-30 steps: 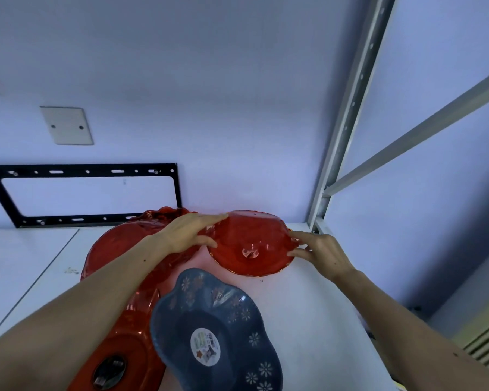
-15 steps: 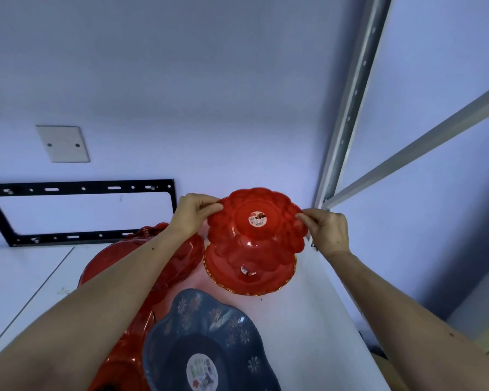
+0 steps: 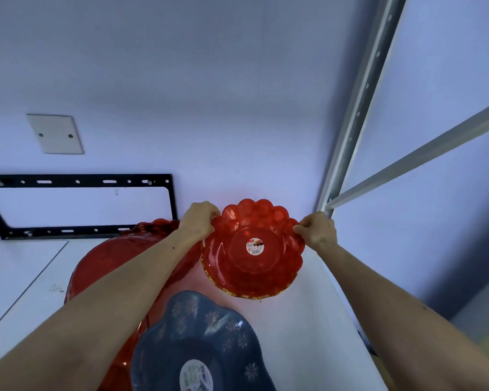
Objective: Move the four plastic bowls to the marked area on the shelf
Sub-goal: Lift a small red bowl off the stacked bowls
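Pretty plain room tbh. The far wall [image 3: 209, 94] is painted a pale bluish white with soft, even light on it, shading darker toward the right corner. There's a blank white cover plate [image 3: 55, 134] with two screws up on the left, and below it a black metal mounting bracket [image 3: 76, 206] with slots, shaped like an open rectangle. The white shelf surface [image 3: 308, 320] has a thin seam [image 3: 26, 289] running diagonally on the left. On the right, a grey perforated metal upright [image 3: 356, 108] rises, with a grey crossbar [image 3: 415, 159] angling off it.
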Tool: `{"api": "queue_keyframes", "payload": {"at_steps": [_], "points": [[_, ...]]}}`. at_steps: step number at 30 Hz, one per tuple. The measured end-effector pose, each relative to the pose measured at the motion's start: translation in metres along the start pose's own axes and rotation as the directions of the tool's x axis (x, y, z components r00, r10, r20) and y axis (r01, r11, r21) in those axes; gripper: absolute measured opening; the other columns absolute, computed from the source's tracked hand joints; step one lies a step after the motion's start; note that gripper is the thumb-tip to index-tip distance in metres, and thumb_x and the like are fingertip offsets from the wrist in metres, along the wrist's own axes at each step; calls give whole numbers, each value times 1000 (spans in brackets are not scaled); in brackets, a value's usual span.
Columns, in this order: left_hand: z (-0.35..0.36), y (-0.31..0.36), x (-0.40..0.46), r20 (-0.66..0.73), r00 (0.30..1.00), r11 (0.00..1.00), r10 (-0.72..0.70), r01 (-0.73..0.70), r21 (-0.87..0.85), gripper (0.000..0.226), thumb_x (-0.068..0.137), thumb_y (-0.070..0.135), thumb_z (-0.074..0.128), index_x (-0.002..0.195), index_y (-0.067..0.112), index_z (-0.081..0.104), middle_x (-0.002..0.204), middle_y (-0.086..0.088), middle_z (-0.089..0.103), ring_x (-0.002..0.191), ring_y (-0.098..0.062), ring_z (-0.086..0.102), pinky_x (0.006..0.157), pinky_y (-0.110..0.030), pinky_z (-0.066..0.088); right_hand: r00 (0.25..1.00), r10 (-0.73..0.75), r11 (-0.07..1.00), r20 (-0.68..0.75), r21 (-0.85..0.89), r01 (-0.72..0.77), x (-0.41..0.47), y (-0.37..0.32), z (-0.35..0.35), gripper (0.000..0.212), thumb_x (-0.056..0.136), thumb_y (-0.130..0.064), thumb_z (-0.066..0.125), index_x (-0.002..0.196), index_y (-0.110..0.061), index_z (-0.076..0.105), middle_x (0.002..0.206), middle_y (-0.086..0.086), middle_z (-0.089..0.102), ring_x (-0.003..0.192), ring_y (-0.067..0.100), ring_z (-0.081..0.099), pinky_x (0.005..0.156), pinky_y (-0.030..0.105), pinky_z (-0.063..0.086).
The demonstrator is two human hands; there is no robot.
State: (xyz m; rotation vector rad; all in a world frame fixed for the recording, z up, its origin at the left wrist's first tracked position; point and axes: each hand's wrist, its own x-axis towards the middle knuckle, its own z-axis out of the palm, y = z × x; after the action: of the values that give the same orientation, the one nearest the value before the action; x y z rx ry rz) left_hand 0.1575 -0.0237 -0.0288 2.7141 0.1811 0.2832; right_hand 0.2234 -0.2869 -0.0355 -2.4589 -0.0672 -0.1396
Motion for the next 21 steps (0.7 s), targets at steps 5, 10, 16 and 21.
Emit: {"api": "queue_keyframes", "payload": {"at_steps": [5,10,16,21], "points": [[9,1,-1,140,990,967,1,-36,252,15,71,3,64,86,6,63,103,-14,67,100,-32,62,76,-37,50,994,47,993,97,-110,-36,5,3,20,17,79,4,60,86,1,75,86,16,74,79,28,71,76,38,61],[16,-11,-4,207,978,933,18,-91,349,41,79,14,63,120,14,58,123,-7,63,117,-29,56,88,-41,51,992,38,982,119,-189,-15,9,8,33,22,87,-8,58,101,0,73,107,17,72,96,31,68,85,36,56],[-5,-29,-11,189,979,863,80,-163,478,50,89,36,54,138,28,45,136,-1,57,126,-23,51,96,-41,45,993,-70,962,91,-256,91,4,-7,26,38,90,-18,57,128,-13,60,136,12,49,119,30,56,94,41,50],[-43,-55,-34,120,989,834,88,-140,534,40,87,37,56,124,24,55,130,4,61,122,-22,54,94,-41,48,960,-271,937,70,-207,280,-9,-43,31,35,92,-16,53,125,-13,60,133,11,50,122,29,51,97,40,45]]}}
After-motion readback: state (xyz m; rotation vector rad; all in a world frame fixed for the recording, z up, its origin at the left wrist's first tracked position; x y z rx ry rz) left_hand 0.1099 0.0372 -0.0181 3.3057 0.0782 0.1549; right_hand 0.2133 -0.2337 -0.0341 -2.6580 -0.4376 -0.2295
